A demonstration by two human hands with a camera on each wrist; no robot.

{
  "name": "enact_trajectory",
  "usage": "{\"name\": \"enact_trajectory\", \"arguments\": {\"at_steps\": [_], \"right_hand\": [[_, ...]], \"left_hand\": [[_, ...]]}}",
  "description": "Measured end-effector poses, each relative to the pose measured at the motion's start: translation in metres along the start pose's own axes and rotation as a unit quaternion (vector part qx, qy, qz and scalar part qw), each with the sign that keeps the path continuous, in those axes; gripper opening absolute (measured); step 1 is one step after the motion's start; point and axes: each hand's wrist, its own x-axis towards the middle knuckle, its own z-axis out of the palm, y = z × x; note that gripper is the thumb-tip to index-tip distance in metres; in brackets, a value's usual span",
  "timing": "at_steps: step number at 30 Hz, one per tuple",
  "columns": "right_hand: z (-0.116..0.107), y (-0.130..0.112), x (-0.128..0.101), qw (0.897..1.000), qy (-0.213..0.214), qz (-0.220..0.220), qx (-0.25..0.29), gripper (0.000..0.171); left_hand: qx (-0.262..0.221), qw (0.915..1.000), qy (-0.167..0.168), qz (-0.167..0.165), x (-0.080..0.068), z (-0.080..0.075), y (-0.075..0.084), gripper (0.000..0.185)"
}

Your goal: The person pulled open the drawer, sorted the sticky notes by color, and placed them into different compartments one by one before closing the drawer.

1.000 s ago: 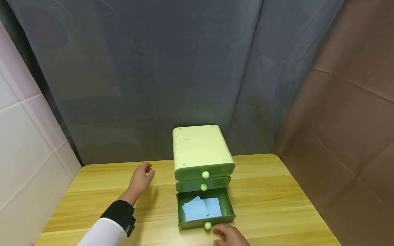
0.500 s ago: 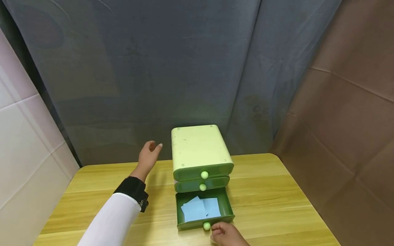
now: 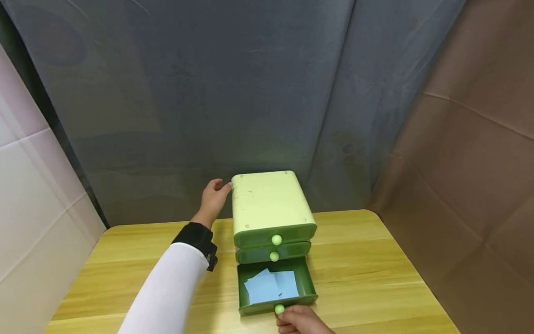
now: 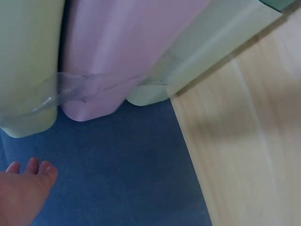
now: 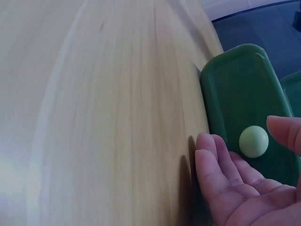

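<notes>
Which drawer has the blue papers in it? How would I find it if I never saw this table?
Look for the small green drawer cabinet at the back middle of the wooden table. It has three drawers stacked up. The bottom drawer is the one: only it is pulled out, blue papers lie inside, and the right hand is at its round knob.

I count one green box with three drawers, three round knobs, some blue papers, one table, two hands

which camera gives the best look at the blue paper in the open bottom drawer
The head view: the blue paper lies in plain sight inside the open bottom drawer. The right wrist view shows only the drawer's front and knob; the left wrist view shows no paper.
</notes>
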Motion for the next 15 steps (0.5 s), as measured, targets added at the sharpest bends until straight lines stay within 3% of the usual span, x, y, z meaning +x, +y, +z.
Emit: {"name": "enact_trajectory", "arguments": {"at_steps": [15], "right_hand": [[0.011, -0.001, 0.006, 0.992, -0.04, 0.05, 0.11, 0.028]], "left_hand": [[0.007, 0.9994, -0.031, 0.009, 0.004, 0.016, 0.01, 0.072]]}}
